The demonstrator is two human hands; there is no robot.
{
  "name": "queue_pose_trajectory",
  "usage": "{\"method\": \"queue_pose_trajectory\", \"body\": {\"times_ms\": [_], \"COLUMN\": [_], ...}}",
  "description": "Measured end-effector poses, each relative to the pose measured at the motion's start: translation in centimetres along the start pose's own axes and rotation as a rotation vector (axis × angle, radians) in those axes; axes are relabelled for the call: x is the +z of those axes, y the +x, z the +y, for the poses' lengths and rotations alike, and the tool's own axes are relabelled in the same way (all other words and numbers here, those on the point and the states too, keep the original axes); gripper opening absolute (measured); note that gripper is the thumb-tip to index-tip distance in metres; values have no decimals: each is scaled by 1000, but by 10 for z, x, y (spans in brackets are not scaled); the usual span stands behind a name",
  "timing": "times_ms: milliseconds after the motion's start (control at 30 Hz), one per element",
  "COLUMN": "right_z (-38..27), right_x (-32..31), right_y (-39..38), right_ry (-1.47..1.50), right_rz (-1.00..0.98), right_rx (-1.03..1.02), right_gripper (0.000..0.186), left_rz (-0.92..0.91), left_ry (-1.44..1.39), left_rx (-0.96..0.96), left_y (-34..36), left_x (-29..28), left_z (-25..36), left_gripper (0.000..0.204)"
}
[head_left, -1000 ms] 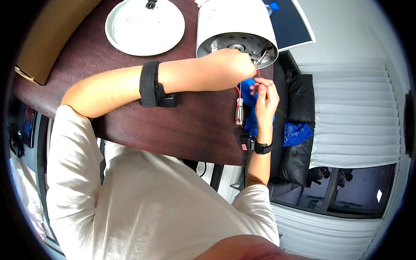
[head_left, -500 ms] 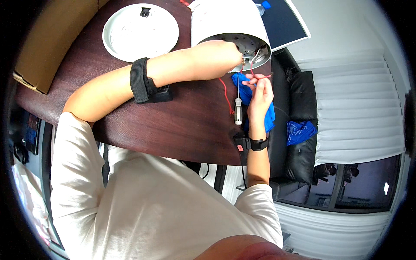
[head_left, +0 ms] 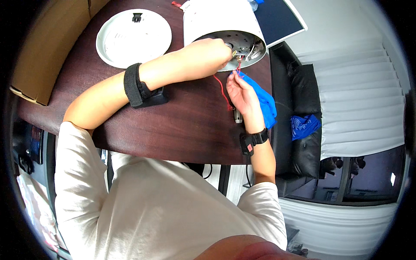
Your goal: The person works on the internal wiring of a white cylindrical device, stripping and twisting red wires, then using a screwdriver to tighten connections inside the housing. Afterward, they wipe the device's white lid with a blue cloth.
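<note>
A white cylindrical appliance [head_left: 219, 15] lies on its side, its open end toward me, showing a metal base with wires and fittings. My left hand [head_left: 212, 54] is closed at that opening; what it grips is hidden. Just below the opening, my right hand [head_left: 240, 91] is pinched on a thin red wire [head_left: 239, 66] that hangs out of the appliance. Another red wire [head_left: 223, 94] lies loose on the table. A grey-handled screwdriver [head_left: 238, 116] lies partly under my right hand, beside a blue cloth [head_left: 264, 105].
A white round lid [head_left: 123, 39] with a small black part lies on the dark wooden table [head_left: 173, 130]. A cardboard box [head_left: 52, 43] borders the left, a dark framed panel [head_left: 279, 21] the back right. Past the table is a black sofa [head_left: 303, 86] holding another blue bag [head_left: 303, 128].
My left hand has moved left and up along the opening. My right hand has moved left and slightly up, now covering much of the screwdriver. The loose red wire has come into view.
</note>
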State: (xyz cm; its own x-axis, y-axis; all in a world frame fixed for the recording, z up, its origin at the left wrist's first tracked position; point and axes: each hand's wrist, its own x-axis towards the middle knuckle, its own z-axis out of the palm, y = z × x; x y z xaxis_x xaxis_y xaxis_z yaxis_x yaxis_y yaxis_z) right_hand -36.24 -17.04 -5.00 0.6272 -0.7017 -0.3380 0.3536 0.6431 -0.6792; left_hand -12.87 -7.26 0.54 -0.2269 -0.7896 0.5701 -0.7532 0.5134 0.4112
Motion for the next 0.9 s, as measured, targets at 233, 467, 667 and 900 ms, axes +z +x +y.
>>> {"method": "queue_pose_trajectory", "body": {"times_ms": [233,467,667,900], "right_z": [-5,-7,2,5], "right_x": [8,5,15,5], "right_y": [11,25,30,42], "right_ry": [55,-191,-485,-580], "right_rz": [-183,-102,-78,-16], "right_rx": [34,-42,-80,-122], "right_gripper": [24,11,18,23], "left_rz": [-18,-46,-9,10], "left_ry": [-56,-65,-95,-163], "left_rx": [-61,-61,-74,-177], "left_y": [1,3,6,8], "left_x": [9,15,25,28], "left_z": [-7,-10,-15,-5], "left_gripper": [6,5,7,11]}}
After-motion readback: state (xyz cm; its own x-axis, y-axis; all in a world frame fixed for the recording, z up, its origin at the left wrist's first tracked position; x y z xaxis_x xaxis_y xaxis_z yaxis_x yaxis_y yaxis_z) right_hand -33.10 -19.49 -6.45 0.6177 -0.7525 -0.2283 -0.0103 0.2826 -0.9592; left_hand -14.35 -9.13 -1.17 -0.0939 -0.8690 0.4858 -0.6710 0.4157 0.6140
